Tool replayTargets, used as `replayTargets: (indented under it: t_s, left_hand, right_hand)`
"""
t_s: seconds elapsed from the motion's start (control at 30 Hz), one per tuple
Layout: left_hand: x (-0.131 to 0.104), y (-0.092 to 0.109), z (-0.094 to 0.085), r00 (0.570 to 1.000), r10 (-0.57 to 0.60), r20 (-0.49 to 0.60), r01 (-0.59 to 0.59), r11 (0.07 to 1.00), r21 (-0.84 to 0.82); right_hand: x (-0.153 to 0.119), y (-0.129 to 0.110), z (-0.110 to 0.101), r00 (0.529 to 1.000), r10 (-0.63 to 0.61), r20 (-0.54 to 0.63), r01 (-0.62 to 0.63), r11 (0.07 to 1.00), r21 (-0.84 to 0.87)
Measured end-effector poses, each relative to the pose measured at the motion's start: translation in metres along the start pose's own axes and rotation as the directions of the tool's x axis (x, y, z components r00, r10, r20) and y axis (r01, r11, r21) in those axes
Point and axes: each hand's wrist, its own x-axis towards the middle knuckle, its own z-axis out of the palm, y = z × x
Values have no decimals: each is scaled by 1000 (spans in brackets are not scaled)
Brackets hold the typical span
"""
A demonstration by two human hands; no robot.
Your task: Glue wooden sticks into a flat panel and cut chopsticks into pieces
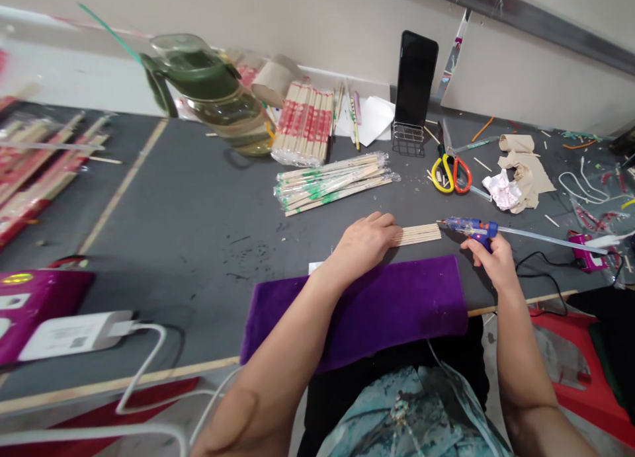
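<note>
Under my left hand (370,239) lies a flat row of pale wooden sticks (417,235), side by side on the grey table. The fingers curl over the row's left part and hide it. My right hand (493,258) is closed round the handle of a blue glue gun (469,227), whose tip points left at the right end of the sticks. A long clear glue stick (540,237) runs out of the gun's back. A purple cloth (397,311) lies along the table's front edge, below both hands.
Behind the sticks lie wrapped chopsticks (332,179) and a red-banded pack (303,123). A jug (218,103) stands back left, a phone (415,77) on a wire stand behind. Scissors (451,166) and crumpled paper (503,189) lie right. A purple power strip (40,311) sits left.
</note>
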Motion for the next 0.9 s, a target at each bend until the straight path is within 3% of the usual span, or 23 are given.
replayTargets:
  t_s: [0.17,0.4,0.53,0.7,0.9]
  left_hand:
    - [0,0,-3,1000,7,-8,-7,999,-41]
    - [-4,-5,-5,999,-9,-54,-1,983,-184]
    - [-12,-17,-13,995,-90,-50,77,971,-227]
    - [-24,-34,-21,969,-236,74,247,939,-241]
    - [-25,-36,-19,968,-235,83,249,932,-264]
  right_hand:
    - [-4,-4,6,1000,18,-15,-15,978,208]
    - [-9,-5,11,999,22,-35,-12,965,262]
    - [-11,-13,17,1000,7,-29,-2,983,184]
    - [-15,-28,35,999,-7,45,8,1000,-28]
    - [-17,-37,66,985,-102,141,124,980,-156]
